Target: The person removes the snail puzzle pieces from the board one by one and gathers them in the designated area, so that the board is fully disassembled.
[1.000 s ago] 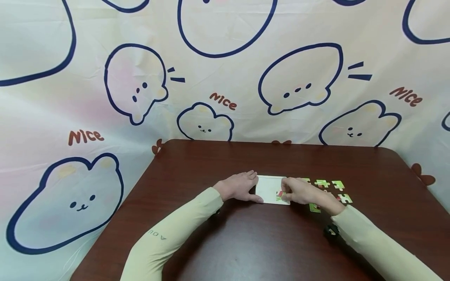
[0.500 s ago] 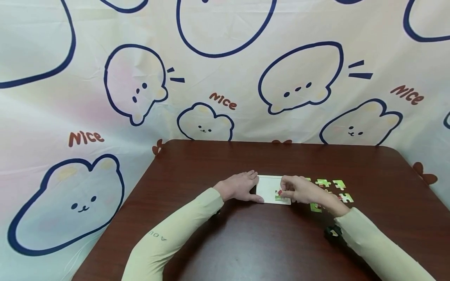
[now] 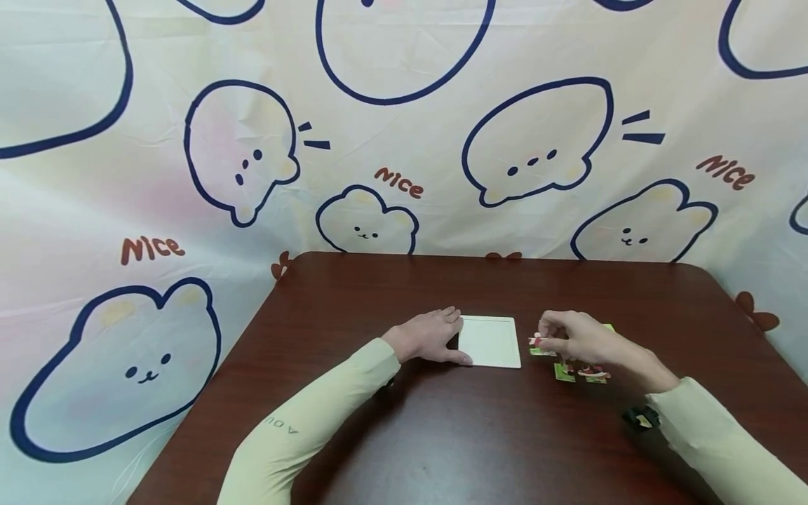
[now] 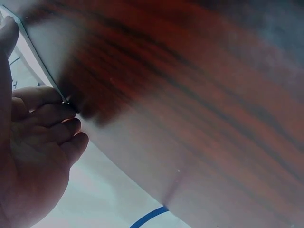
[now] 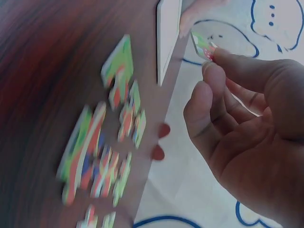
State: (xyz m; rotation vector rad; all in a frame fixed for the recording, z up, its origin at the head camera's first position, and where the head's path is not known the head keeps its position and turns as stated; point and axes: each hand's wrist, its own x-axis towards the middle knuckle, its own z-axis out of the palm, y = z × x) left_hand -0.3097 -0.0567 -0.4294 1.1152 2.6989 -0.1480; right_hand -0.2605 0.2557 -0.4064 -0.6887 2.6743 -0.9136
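Note:
A flat white board [image 3: 487, 341] with a raised rim lies on the dark table. My left hand [image 3: 429, 338] holds it at the left edge, fingers by the far corner and thumb by the near one. In the left wrist view the fingertips [image 4: 71, 110] meet the board's edge. To the right of the board, my right hand [image 3: 577, 337] pinches a green jigsaw piece [image 5: 202, 46] with red and white print between thumb and fingertips. Below that hand lie more jigsaw pieces [image 3: 564, 373], several of them hidden by it in the head view.
The brown table [image 3: 404, 421] has rounded far corners and ends against a cartoon-printed cloth [image 3: 442, 140]. In the right wrist view loose pieces [image 5: 118, 66] spread across the tabletop beside the board, some overlapping in that view.
My right hand has moved right, away from the board, carrying the jigsaw piece that was over its near right corner. The board now shows bare. My left hand stays put.

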